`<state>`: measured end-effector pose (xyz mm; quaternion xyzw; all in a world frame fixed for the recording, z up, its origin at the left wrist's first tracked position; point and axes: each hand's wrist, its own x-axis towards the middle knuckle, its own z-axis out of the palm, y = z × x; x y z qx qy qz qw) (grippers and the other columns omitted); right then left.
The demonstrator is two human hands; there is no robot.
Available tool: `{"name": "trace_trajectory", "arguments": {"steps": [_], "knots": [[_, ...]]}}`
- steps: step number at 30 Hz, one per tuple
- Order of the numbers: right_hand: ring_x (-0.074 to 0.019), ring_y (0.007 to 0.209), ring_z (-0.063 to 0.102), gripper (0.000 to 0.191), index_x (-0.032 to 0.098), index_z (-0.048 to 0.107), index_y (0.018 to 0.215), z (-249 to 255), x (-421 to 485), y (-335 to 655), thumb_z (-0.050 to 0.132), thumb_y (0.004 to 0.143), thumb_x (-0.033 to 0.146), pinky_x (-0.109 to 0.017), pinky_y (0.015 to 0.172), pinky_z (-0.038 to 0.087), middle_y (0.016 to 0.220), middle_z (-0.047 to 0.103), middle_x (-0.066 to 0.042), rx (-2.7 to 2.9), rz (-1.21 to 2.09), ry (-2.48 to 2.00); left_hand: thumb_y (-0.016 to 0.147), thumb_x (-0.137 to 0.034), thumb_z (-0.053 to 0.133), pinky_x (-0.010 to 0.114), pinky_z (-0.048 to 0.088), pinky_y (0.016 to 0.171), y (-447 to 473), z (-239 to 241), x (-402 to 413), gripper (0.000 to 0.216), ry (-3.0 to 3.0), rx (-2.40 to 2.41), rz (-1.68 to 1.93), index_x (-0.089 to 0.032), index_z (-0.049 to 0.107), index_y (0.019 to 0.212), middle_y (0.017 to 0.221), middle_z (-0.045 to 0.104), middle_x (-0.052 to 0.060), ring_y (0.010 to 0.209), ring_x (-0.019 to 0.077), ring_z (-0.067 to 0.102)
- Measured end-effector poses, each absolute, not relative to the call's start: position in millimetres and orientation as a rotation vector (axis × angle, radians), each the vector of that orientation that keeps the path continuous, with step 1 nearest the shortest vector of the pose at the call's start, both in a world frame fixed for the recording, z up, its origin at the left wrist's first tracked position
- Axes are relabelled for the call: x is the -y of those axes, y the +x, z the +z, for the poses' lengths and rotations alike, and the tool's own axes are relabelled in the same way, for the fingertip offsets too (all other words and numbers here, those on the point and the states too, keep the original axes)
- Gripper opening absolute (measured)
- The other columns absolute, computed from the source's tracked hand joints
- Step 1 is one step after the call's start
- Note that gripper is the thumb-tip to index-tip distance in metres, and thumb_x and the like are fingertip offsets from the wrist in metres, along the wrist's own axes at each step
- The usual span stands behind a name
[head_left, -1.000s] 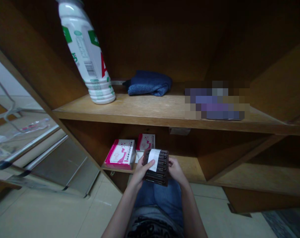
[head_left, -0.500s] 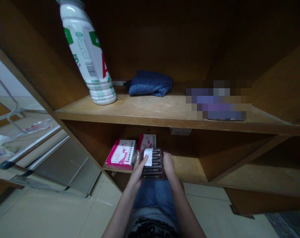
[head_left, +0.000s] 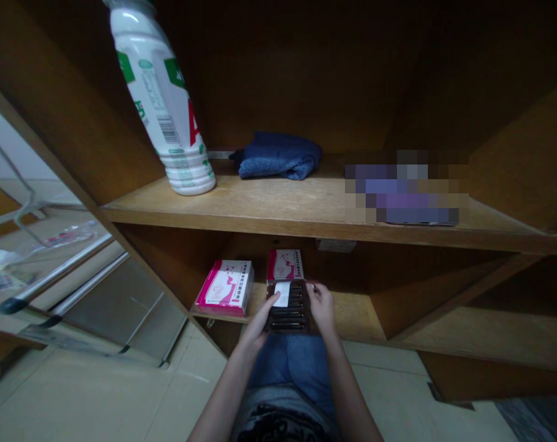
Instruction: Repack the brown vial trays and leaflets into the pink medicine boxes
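Note:
My left hand (head_left: 261, 318) grips the left side of a dark brown tray of vials (head_left: 288, 318), thumb pressed on a white paper label (head_left: 282, 294) at its upper left. On the tray's right edge, the fingers of my right hand (head_left: 322, 305) are closed; the undersides of both grips are hidden. Several slim dark vials lie in rows across the tray, held over my lap. Just beyond its far edge is a pink-and-white box (head_left: 285, 264); whether the two touch I cannot tell. A second pink-and-white box (head_left: 227, 285) lies left of my left hand.
On the upper shelf (head_left: 278, 212) stand a white bottle (head_left: 167, 116), a folded blue cloth (head_left: 280, 156) and a blurred-out purple item (head_left: 405, 196). That shelf's front edge overhangs the lower shelf (head_left: 352, 313). A metal-framed rack (head_left: 98, 294) is at the left.
The tray has shifted slightly right and down in my hands. The box beyond it also sits farther right, with more of it showing. My right hand has moved a little right.

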<state>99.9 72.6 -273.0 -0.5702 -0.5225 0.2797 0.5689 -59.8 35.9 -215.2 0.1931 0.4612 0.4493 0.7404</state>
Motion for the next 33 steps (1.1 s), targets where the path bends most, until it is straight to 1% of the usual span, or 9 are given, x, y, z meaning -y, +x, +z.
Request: {"name": "trace_trajectory", "arguments": {"steps": [5,7,13,15,17,21,24,29,33], "knots": [[-0.0232,0.074,0.067,0.042,0.016,0.068,0.084,-271,-68,104,0.052,0.08,0.054,-0.034,0.066,0.054,0.084,0.073,-0.011,1.162,0.694,-1.292,0.071,-0.036,0.069,0.034,0.05,0.086,-60,-214,-36,0.033,0.502,-1.0,0.961,-0.015,0.069,0.097,0.088,0.074,0.009,0.092,0.026,0.067],[-0.023,0.073,0.067,0.041,0.016,0.068,0.082,-270,-67,104,0.054,0.079,0.054,-0.034,0.065,0.053,0.082,0.073,-0.011,1.155,0.702,-1.279,0.072,-0.036,0.069,0.033,0.05,0.084,-60,-214,-36,0.032,0.518,-0.995,0.954,-0.015,0.069,0.096,0.088,0.074,0.009,0.091,0.0262,0.067],[-0.0228,0.069,0.066,0.038,0.016,0.067,0.077,-272,-68,106,0.057,0.076,0.052,-0.033,0.064,0.051,0.076,0.072,-0.009,1.133,0.713,-1.268,0.072,-0.036,0.068,0.03,0.051,0.074,-62,-212,-39,0.028,0.536,-1.021,0.932,-0.014,0.07,0.089,0.081,0.074,0.008,0.077,0.0225,0.068],[-0.0229,0.07,0.065,0.037,0.015,0.067,0.078,-273,-69,107,0.058,0.077,0.051,-0.033,0.065,0.051,0.076,0.072,-0.01,1.119,0.711,-1.269,0.071,-0.036,0.069,0.03,0.051,0.072,-62,-211,-39,0.029,0.537,-1.052,0.922,-0.014,0.069,0.091,0.077,0.074,0.008,0.071,0.0214,0.068],[-0.0228,0.07,0.065,0.036,0.015,0.066,0.078,-274,-68,107,0.057,0.077,0.05,-0.033,0.065,0.051,0.077,0.072,-0.01,1.109,0.705,-1.27,0.071,-0.035,0.069,0.03,0.051,0.071,-62,-209,-39,0.033,0.551,-1.071,0.934,-0.014,0.068,0.096,0.077,0.074,0.007,0.069,0.0207,0.068],[-0.0223,0.07,0.065,0.033,0.016,0.067,0.08,-271,-64,107,0.058,0.078,0.048,-0.033,0.065,0.05,0.078,0.072,-0.009,1.132,0.712,-1.259,0.073,-0.035,0.069,0.03,0.05,0.08,-65,-210,-43,0.044,0.623,-1.062,0.997,-0.014,0.062,0.111,0.09,0.073,0.009,0.081,0.0204,0.068],[-0.0221,0.071,0.065,0.032,0.017,0.067,0.08,-271,-64,106,0.058,0.078,0.047,-0.033,0.066,0.05,0.077,0.072,-0.008,1.165,0.73,-1.244,0.071,-0.037,0.071,0.033,0.047,0.09,-67,-215,-50,0.053,0.692,-1.041,0.99,-0.015,0.058,0.117,0.098,0.072,0.01,0.091,0.0218,0.067],[-0.0218,0.069,0.065,0.033,0.017,0.066,0.078,-278,-69,107,0.058,0.078,0.048,-0.033,0.065,0.051,0.075,0.071,-0.008,1.177,0.729,-1.248,0.068,-0.04,0.072,0.039,0.042,0.098,-69,-226,-62,0.055,0.904,-1.022,1.008,-0.014,0.058,0.115,0.111,0.068,0.012,0.107,0.0264,0.061],[-0.0221,0.068,0.066,0.034,0.017,0.065,0.077,-282,-72,107,0.055,0.079,0.049,-0.035,0.065,0.052,0.074,0.071,-0.008,1.195,0.712,-1.265,0.066,-0.044,0.073,0.042,0.04,0.1,-67,-231,-69,0.056,1.068,-1.127,1.067,-0.011,0.06,0.109,0.114,0.066,0.015,0.111,0.0296,0.058]]}}
